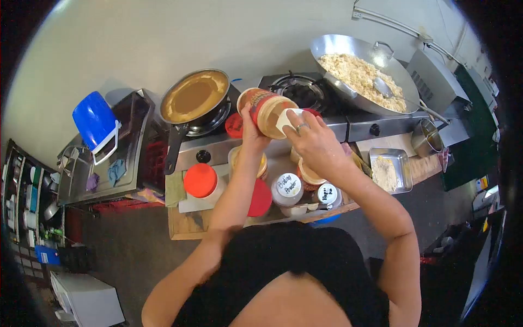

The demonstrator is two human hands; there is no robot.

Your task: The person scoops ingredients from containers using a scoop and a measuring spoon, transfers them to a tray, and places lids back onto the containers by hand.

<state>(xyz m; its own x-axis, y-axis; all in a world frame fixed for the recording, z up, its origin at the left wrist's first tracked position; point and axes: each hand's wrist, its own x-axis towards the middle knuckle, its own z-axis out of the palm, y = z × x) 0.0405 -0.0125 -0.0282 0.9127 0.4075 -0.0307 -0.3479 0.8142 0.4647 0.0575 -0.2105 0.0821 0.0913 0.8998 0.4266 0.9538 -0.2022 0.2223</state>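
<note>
My left hand (253, 129) is wrapped round a labelled jar (261, 106), tilted with its mouth toward the right. At that mouth my right hand (313, 139) has its fingers closed on a small white object (287, 121), partly covered by the fingers. Brown contents show inside the jar. Below my hands stand a tub marked "Baking Powder" (289, 185), a smaller labelled jar (327, 193) and a jar with a red lid (200, 180). A red lid (234, 126) lies beside the left wrist.
A pan (197, 97) of brown batter sits on the left burner. On the right, a large wok (403, 73) holds crumbly food and a ladle (383, 87). A metal tray (402, 169), a metal pot (426, 139), and a sink with a blue bucket (95, 120) flank the stove.
</note>
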